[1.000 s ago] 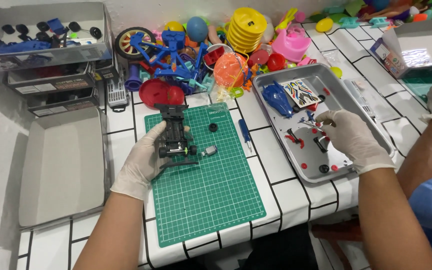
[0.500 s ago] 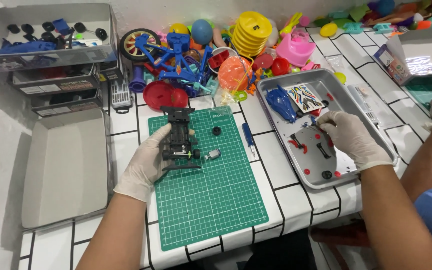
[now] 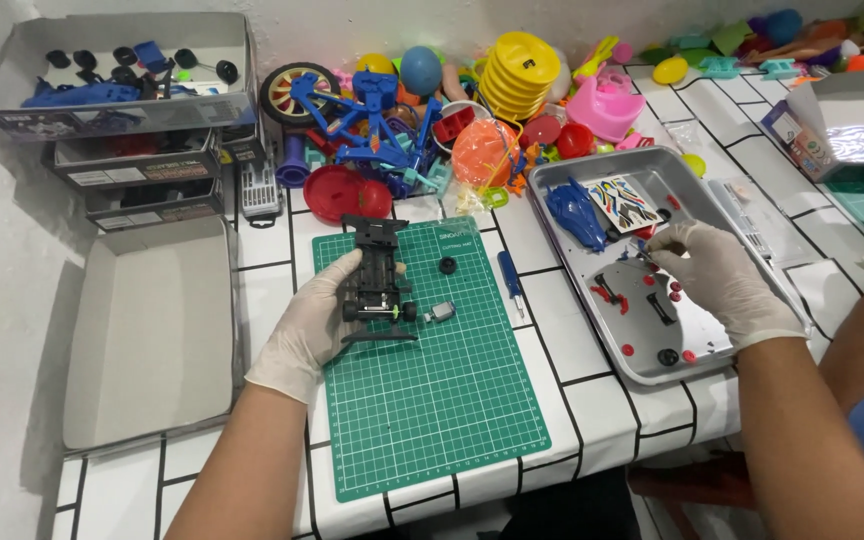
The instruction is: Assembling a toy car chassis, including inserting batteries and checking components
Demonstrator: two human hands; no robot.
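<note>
Black toy car chassis (image 3: 377, 283) sits on the green mat (image 3: 422, 400), gripped by the gloved left hand (image 3: 310, 328); right hand (image 3: 709, 276) pinches a small part (image 3: 642, 254) over the metal tray (image 3: 592, 180).

Cutting mat (image 3: 432, 400): green, pale grid lines. Toy car chassis (image 3: 377, 283): black. Gloves on left hand (image 3: 307, 325) and right hand (image 3: 717, 275): white. Tray (image 3: 562, 180): silver, holding a blue car body shell (image 3: 574, 212) and red small parts (image 3: 627, 350). Bench (image 3: 602, 400): white tiles, black joints. Stacked discs (image 3: 518, 75): yellow.
</note>
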